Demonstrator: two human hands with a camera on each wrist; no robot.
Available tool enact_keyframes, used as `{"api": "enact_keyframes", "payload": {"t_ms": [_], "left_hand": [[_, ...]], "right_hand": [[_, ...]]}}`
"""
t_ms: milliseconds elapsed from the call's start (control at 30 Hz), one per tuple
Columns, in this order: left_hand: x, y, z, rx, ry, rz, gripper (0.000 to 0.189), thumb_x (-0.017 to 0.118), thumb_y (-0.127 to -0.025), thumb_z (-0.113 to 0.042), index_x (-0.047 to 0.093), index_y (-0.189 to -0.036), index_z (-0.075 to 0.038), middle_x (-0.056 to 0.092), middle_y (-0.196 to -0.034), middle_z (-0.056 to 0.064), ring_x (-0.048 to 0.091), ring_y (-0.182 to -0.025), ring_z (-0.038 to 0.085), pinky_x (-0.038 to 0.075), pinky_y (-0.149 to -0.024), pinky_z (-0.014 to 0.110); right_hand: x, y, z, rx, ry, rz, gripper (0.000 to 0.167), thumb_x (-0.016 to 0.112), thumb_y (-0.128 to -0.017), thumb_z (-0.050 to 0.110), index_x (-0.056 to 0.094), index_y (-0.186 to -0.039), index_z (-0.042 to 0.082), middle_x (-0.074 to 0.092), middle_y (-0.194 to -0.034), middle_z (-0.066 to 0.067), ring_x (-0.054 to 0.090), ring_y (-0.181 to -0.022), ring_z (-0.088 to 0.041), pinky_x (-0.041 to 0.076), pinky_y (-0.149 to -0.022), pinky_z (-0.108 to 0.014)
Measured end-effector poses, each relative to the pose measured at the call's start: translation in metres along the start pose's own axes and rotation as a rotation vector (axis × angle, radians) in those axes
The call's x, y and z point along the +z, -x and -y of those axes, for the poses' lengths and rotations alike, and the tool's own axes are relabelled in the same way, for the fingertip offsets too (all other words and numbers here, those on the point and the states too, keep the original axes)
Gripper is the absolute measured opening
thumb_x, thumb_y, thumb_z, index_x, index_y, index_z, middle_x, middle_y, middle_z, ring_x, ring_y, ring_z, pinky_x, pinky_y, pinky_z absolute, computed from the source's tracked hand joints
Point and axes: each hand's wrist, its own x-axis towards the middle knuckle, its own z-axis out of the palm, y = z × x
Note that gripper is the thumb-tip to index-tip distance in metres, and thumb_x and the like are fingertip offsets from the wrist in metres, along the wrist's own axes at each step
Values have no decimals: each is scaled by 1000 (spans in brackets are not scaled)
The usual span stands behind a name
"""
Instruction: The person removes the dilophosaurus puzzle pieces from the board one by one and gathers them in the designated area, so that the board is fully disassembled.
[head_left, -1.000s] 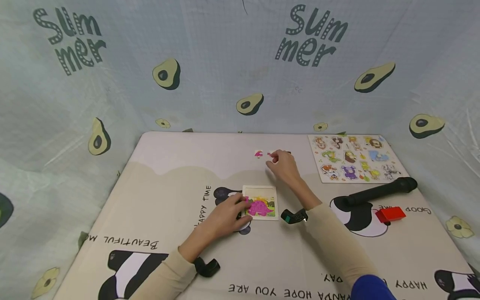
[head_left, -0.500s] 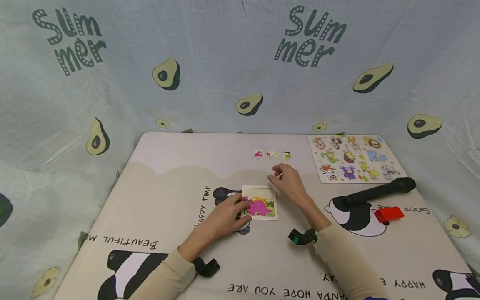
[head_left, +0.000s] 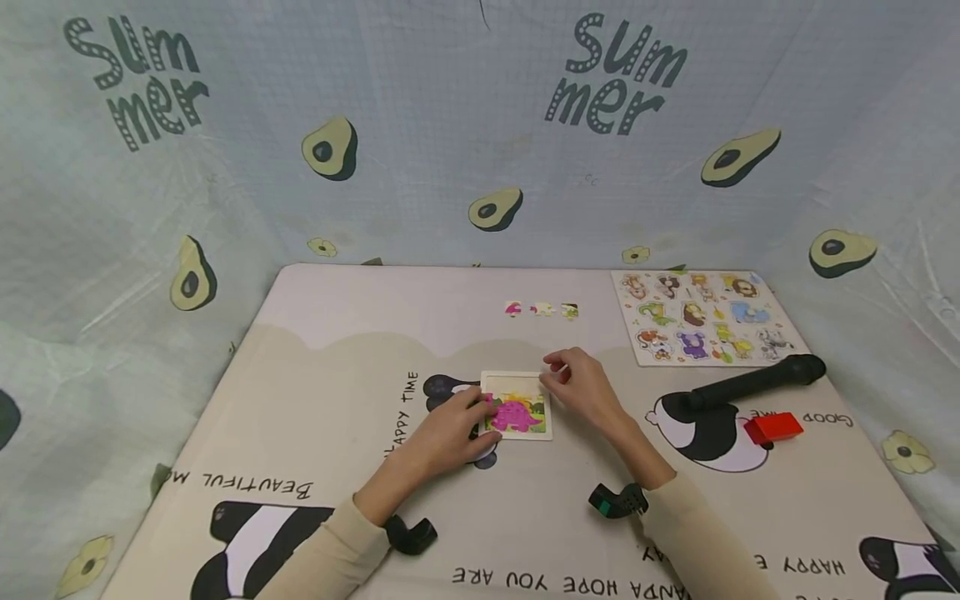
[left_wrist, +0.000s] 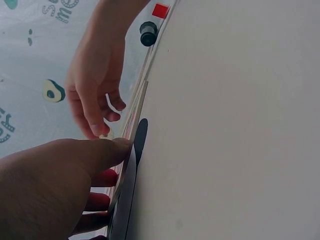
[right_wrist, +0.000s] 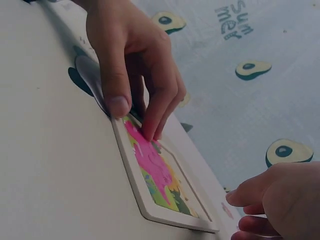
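Observation:
A white-framed jigsaw puzzle board [head_left: 547, 432] lies on the table, showing a pink dinosaur [head_left: 514, 415] with a bare strip along its far side. My left hand [head_left: 448, 433] holds the board at its left side, thumb on the rim [right_wrist: 131, 182] and fingertips on the picture. My right hand [head_left: 583, 385] is at the board's far right corner, thumb and forefinger pinching a small puzzle piece [left_wrist: 105, 134], mostly hidden by the fingers. Three loose puzzle pieces [head_left: 543, 309] lie in a row behind the board.
At the back right lies a flat board with animal pictures [head_left: 693, 346]. A black microphone [head_left: 753, 385] and a red block [head_left: 774, 428] sit in front of it on the right. Cloth with avocado prints [head_left: 420, 108] hangs behind and beside the table.
My right hand has come back from the row of loose pieces to the board's right corner, carrying a small piece. My left hand stays on the board.

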Motion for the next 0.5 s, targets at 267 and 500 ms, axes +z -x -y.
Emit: {"api": "enact_keyframes", "payload": {"t_ms": [267,500], "left_hand": [[-1,-1,-1,4,-26,-15,40,71,-92,-38,70,-123,-12,62,-115,1,60,-95,13,55,-85,31],[0,-2,-4,44,-49,-25,39,72,-92,-34,70,-126,-15,60,-110,2,56,-90,13,52,-79,30]], "right_hand": [[1,2,-3,-35,12,94,29,74,-90,18,72,-113,1,66,-101,-11,59,-83,-16,50,-71,-25],[1,3,-4,-46,28,193,27,76,-89,20,73,-110,3,63,-99,-8,55,-84,-14,47,-73,-25]]}}
